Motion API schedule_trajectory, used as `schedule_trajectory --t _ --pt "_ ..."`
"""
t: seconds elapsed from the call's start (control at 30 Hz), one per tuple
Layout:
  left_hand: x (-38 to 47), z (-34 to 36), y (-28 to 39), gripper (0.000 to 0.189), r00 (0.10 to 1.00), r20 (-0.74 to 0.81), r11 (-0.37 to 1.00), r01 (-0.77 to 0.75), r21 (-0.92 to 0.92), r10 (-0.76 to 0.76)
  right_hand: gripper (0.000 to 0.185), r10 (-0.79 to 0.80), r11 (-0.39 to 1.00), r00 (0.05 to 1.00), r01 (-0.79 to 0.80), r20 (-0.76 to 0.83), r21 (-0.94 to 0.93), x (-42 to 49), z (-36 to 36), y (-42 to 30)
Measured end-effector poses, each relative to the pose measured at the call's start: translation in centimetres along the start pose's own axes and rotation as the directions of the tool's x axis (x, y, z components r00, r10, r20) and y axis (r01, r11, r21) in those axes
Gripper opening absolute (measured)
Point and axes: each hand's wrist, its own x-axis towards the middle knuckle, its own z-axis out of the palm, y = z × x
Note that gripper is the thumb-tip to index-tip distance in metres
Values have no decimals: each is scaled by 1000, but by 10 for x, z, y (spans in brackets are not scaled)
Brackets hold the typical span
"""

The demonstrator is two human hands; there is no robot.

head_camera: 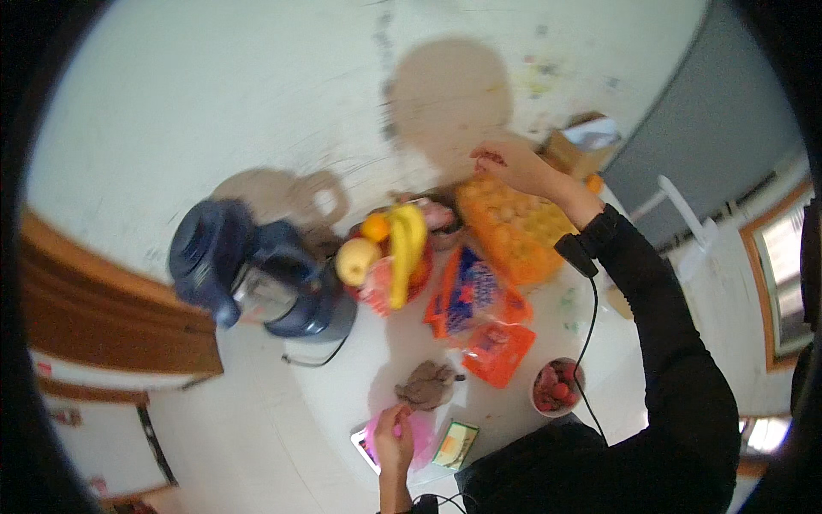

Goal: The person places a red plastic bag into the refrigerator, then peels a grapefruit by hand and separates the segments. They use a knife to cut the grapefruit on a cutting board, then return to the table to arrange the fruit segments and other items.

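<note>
At the table's near edge, my left hand (393, 443) reaches over a pink translucent thing (422, 437), perhaps a plastic bag or balloon. Its fingertips are close together, and whether they grip it is unclear. Partly under the pink thing lies a white-edged flat object (363, 448), possibly a phone. A crumpled brown item (426, 385) is just beyond my fingers. My right hand (514, 168) is raised near the wall, above the far end of an orange bumpy pack (514, 231). Its fingers are curled; blur hides whether the dark reddish patch there is something held.
A red bowl (420, 273) holds bananas (406, 250) and other fruit. Orange-blue packets (475, 302) lie mid-table, with a dark blue jug-like appliance (276, 283) left. Nearer are a cup of reddish pieces (557, 387) and a green-yellow box (456, 444). A black cable (592, 321) hangs from my right wrist.
</note>
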Motion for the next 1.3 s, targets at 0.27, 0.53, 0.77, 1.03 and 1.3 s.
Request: schedule_trajectory --t 0.27,0.53,0.77,1.03,1.3 --pt "-9 29 9 16 984 38 976 179 -127 -175 19 775 621 436 -659 -457 424 -198 -41 192" --pt "-35 68 36 21 994 104 987 25 160 -42 49 589 471 -78 -776 -804 420 -179 9 333" --pt "-132 73 56 28 806 -114 800 591 100 -581 58 274 112 414 -910 -868 -399 -188 -29 491" --pt "-171 110 77 23 759 -196 742 649 166 -621 37 337 263 740 -668 -583 -696 -190 -51 620" --pt "-170 108 58 15 799 -232 800 589 117 -554 45 466 372 689 -722 -555 -584 -205 -74 542"
